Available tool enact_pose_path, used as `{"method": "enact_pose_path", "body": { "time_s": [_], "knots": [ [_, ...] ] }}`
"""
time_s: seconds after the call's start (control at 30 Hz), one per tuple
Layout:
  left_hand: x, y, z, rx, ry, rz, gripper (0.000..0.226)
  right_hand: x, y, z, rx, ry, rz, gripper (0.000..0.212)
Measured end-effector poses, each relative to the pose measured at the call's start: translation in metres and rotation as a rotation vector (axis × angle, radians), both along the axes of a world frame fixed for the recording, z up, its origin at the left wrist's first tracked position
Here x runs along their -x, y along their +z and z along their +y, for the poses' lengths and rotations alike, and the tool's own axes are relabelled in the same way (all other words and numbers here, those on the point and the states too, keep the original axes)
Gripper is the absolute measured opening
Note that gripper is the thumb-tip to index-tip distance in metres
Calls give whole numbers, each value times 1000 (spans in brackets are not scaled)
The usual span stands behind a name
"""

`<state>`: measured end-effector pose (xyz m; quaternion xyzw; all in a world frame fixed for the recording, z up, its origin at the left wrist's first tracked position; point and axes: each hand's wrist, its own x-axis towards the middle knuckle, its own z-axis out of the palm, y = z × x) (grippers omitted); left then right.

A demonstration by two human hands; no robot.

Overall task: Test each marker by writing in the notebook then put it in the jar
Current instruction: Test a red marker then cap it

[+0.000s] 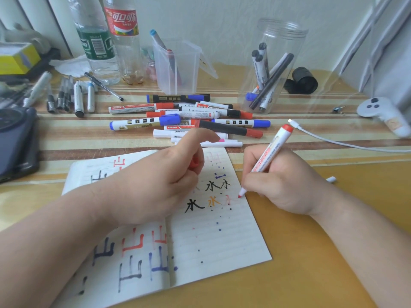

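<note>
While the right hand [280, 183] is gripping the red marker [273, 147], tip at the rt edge of the notebook [222, 241], the left hand [155, 181] is pinning the page & curling round the red cap [193, 163] — this is calling for light strokes kept on-page.

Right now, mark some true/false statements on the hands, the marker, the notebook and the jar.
1. The right hand grips a white red-ended marker with its tip at the open lined notebook. True.
2. The left hand lies flat, holding nothing. False: its fingers curl round a small red piece, probably the cap.
3. The clear plastic jar is empty. False: several markers stand inside it.
4. A pile of loose markers lies on the striped table beyond the notebook. True.
</note>
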<state>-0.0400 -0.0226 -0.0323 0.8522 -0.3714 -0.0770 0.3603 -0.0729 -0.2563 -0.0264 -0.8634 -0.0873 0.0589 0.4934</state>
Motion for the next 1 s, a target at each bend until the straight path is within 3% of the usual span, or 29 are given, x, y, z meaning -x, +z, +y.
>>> {"method": "enact_pose_path", "body": {
  "time_s": [0.17,0.4,0.57,0.8,1.0],
  "knots": [
    [-3,-7,-4,-45,19,-100,62,-3,-5,-8,-474,-12,29,9],
    [1,2,-9,42,9,-132,82,-2,-9,-3,-655,144,31,14],
    [3,3,-9,27,15,-72,97,-1,-9,-1,-670,114,70,25],
    [3,4,-10,10,31,-75,95,1,-8,1,-691,81,0,18],
    [4,6,-12,-18,17,-138,80,3,-11,4,-550,72,-38,12]
  ]
}}
